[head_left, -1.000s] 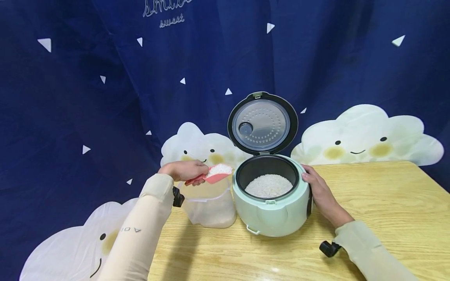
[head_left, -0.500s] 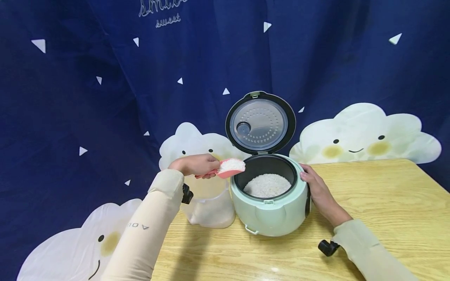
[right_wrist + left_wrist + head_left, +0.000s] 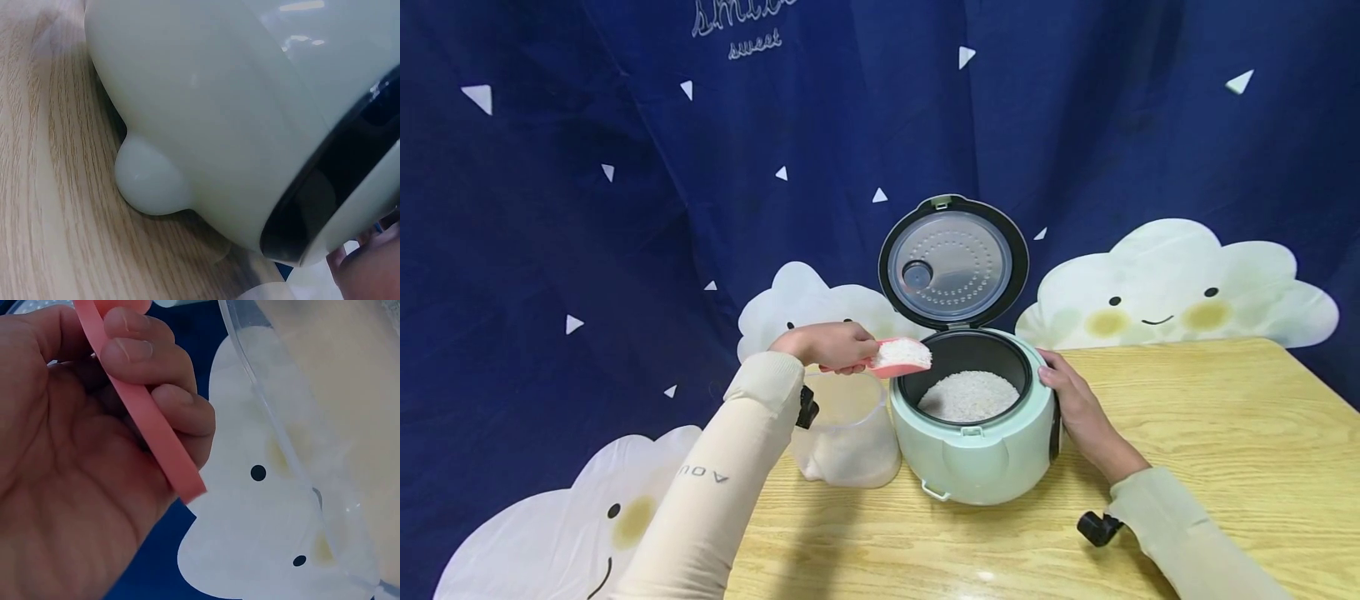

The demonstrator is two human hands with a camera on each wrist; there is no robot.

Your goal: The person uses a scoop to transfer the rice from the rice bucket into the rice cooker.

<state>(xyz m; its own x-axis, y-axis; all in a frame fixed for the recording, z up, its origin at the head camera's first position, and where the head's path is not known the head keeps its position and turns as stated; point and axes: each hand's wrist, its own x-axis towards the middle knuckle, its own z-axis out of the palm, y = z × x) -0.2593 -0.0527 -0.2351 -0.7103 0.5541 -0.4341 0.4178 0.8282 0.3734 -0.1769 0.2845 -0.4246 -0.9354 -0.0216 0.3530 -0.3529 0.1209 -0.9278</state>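
Note:
In the head view my left hand [image 3: 838, 346] grips a pink scoop [image 3: 901, 369] heaped with white rice [image 3: 906, 353]. The scoop's front end hangs over the left rim of a mint-green rice cooker [image 3: 981, 467], whose lid [image 3: 953, 265] stands raised. White rice [image 3: 972, 396] lies in the cooker's dark inner pot [image 3: 943, 354]. In the left wrist view my fingers [image 3: 150, 362] curl round the scoop's handle [image 3: 153, 425]. My right hand [image 3: 1082, 417] holds the cooker's right side at the rim. The right wrist view shows only part of that hand [image 3: 375, 269].
A clear plastic container [image 3: 846, 454] with pale contents stands left of the cooker, below my left hand. Both rest on a light wooden table [image 3: 1210, 433]. A dark blue curtain [image 3: 820, 100] with cloud prints hangs behind.
My left hand has carried the rice-filled scoop rightward, from above the clear container to the cooker's rim. My right hand stays on the cooker.

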